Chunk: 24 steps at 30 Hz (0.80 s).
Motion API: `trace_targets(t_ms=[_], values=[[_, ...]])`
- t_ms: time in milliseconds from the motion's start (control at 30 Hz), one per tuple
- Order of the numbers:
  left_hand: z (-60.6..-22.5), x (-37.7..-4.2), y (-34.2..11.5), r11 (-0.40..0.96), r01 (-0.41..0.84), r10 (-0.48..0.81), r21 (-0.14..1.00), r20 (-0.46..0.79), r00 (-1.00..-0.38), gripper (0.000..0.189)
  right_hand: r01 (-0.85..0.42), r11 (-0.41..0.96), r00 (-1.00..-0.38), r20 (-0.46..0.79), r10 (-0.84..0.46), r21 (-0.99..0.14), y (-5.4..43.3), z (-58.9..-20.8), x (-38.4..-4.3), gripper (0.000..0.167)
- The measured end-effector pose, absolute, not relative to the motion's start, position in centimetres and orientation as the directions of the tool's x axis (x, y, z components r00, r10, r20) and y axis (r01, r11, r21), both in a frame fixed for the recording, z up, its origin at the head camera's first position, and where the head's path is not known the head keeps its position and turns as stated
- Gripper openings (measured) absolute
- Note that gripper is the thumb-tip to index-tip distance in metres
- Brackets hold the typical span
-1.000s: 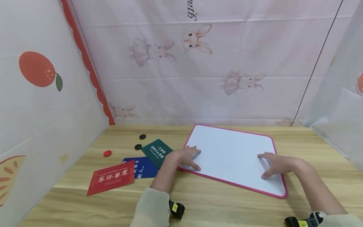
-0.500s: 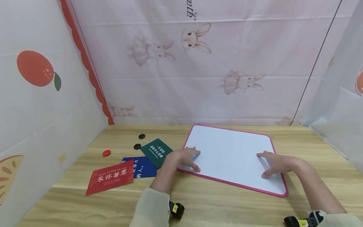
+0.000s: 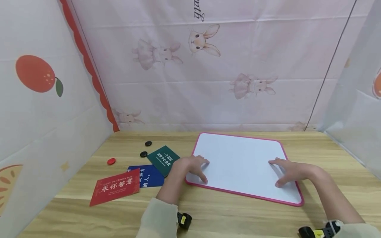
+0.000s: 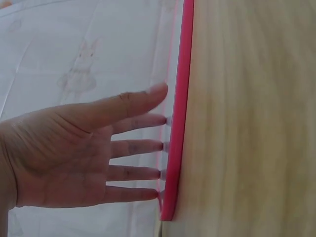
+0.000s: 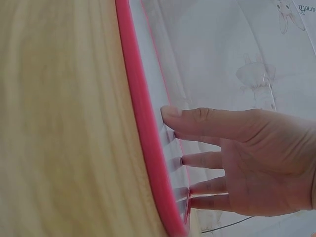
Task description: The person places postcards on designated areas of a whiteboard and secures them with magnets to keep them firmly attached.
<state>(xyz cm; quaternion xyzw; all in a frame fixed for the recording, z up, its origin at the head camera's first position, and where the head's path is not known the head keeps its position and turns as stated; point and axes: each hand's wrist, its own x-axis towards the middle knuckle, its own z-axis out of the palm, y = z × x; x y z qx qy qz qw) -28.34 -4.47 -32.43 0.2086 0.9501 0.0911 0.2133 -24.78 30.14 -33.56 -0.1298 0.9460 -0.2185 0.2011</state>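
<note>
A whiteboard [image 3: 238,165] with a pink frame lies flat and slightly turned on the wooden table. My left hand [image 3: 192,167] touches its left end, thumb and fingers spread. At the right end my right hand [image 3: 293,170] rests the same way, fingertips on the white surface. From the left wrist view, the straight fingers of the left hand [image 4: 98,153] meet the board just past its pink edge [image 4: 180,108]. The right wrist view has the right hand [image 5: 256,163] with extended fingers pressing on the board behind its pink rim [image 5: 145,118].
Left of the board lie a green card [image 3: 164,160], a blue card [image 3: 150,176] and a red card [image 3: 116,186], the red overlapping the blue. Two black round magnets [image 3: 148,143] and a red one [image 3: 111,161] lie near them. Printed cloth walls [image 3: 238,109] enclose the table [image 3: 226,215].
The whiteboard has turned slightly, its far left corner shifting left and a little nearer. Both hands stay on it, the left moving slightly along with it.
</note>
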Motion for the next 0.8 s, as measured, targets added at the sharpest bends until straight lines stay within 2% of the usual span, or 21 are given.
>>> trace_targets(t_ms=[133, 367, 567, 800], values=[[-32.2, -28.5, -4.9, 0.884, 0.347, 0.448, 0.312, -0.358, -0.819, 0.07, -0.163, 0.867, -0.886, -0.316, -0.338, -0.471, 30.0, -33.4, -24.7, 0.088], [-32.9, -29.9, -5.4, 0.804, 0.432, 0.54, 0.408, -0.196, -0.819, 0.069, -0.165, 0.881, -0.896, -0.305, -0.322, -0.444, 29.9, -33.5, -24.7, 0.09], [-33.8, -30.0, -5.4, 0.823, 0.416, 0.539, 0.386, -0.302, -0.786, 0.071, -0.175, 0.884, -0.896, -0.302, -0.325, -0.434, 29.8, -33.8, -24.8, 0.088], [-33.4, -29.4, -5.2, 0.836, 0.385, 0.519, 0.392, -0.337, -0.785, 0.073, -0.164, 0.882, -0.895, -0.309, -0.321, -0.442, 29.9, -33.8, -24.8, 0.092]])
